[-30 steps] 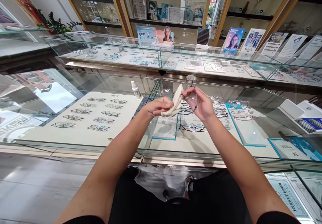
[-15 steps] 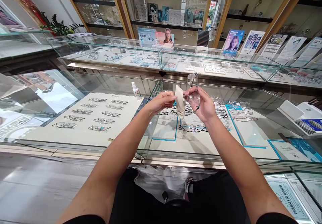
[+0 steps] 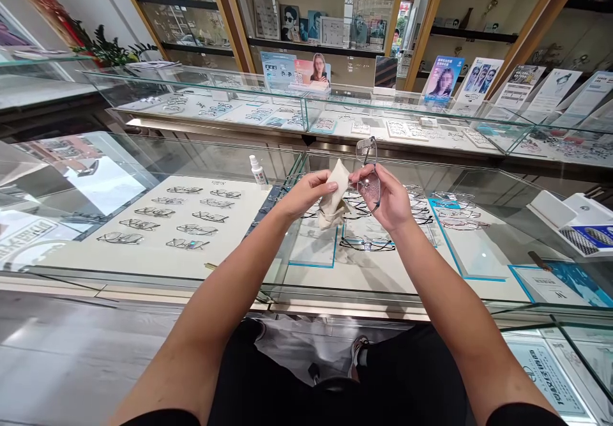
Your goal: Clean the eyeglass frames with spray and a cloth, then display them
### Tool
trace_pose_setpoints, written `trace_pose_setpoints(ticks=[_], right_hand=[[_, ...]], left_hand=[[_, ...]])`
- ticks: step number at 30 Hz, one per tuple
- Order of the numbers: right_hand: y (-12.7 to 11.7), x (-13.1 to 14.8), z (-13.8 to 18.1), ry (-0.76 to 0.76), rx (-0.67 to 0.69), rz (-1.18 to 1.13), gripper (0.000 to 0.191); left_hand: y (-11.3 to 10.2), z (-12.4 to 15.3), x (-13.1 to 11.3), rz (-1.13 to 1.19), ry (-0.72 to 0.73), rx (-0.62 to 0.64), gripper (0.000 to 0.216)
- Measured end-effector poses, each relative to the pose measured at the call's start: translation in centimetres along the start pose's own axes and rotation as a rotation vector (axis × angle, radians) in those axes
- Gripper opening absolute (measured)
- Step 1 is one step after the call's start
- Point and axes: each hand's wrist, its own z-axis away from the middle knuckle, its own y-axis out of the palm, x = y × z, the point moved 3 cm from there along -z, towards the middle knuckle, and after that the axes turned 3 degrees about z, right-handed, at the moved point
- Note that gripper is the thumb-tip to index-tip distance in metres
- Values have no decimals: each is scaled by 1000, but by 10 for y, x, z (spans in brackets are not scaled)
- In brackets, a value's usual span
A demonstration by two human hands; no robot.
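Observation:
My left hand [image 3: 310, 195] pinches a cream cleaning cloth [image 3: 339, 190], which bunches and hangs below the fingers. My right hand [image 3: 393, 196] grips a pair of eyeglasses [image 3: 366, 149] turned on end, one lens above the fingers and the other lower down. Droplets speckle the lower lens. The tip of the right thumb and fingers comes close to the cloth's edge; whether they touch it I cannot tell. Both hands are above the glass display case [image 3: 306, 289], over rows of spectacle frames [image 3: 368, 243].
A white spray bottle [image 3: 257, 170] stands on the glass left of my hands. Several eyeglasses [image 3: 184, 229] lie inside the case on the left. An open white box [image 3: 569, 218] sits at the right. Another glass counter [image 3: 306, 110] runs behind, with leaflets [image 3: 443, 80] standing on it.
The cloth has spread and turned toward the left in my left hand, its loose folds now hanging below that hand. My right hand and the eyeglasses have hardly moved.

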Motion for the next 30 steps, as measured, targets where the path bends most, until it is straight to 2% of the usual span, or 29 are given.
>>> trace_pose_setpoints(ticks=[4,11,17,21,24,27,30], right_hand=[[4,2,1,10,9,54,29],[5,5,2,-6,29,82,30],[1,4,1,-12,9,72,29],[2,3,1,1,0,64,27],[2,3,0,4,-32,89,27],[2,0,-1,27,-36,127,29],[4,-5,-1,61,27,143,30]], left_hand=[[2,2,-5,0,-20,0,56],[-1,-1,-13,-264,48,47,48],[-1,1,-12,-167,55,70,46],[-1,1,-10,-79,25,8,53],[-5,-1,-9,-10,30,-108,59],[-11,-4,-10,31,120,-272,63],[-16,-5,-12,11,206,-374,62]])
